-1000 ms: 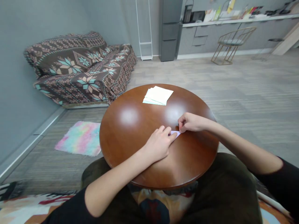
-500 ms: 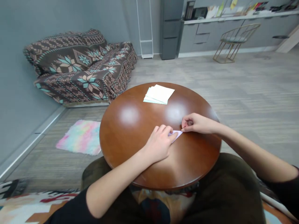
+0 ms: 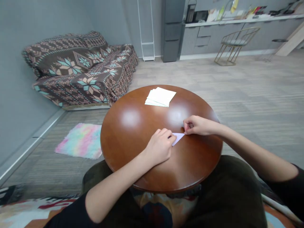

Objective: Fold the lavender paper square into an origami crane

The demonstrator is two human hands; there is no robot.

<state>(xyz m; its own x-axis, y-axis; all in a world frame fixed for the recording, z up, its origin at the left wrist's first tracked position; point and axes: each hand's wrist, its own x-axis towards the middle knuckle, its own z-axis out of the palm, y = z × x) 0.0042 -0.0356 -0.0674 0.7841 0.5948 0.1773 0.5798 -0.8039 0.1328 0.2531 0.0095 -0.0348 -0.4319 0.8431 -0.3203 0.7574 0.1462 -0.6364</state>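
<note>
A small piece of folded pale lilac paper (image 3: pixel 177 138) lies on the round brown table (image 3: pixel 133 142), its right end narrowing to a point. My left hand (image 3: pixel 161 145) covers the paper's left part, thumb and curled fingers closed on it, so that end is hidden. At the pointed right tip, my right hand (image 3: pixel 193 125) pinches the paper between thumb and forefinger, with its other fingers curled in.
Toward the table's far edge lies a loose stack of white paper sheets (image 3: pixel 160 96). A sofa under a patterned cover (image 3: pixel 90 72) stands at the far left, with a fluffy pastel rug (image 3: pixel 80 141) nearer. A gold-framed chair (image 3: pixel 234 44) stands by the kitchen counter.
My left thumb and fingers have drawn back slightly to the left, so more of the lilac paper shows. My right hand still pinches the tip. The whole view has shifted a little.
</note>
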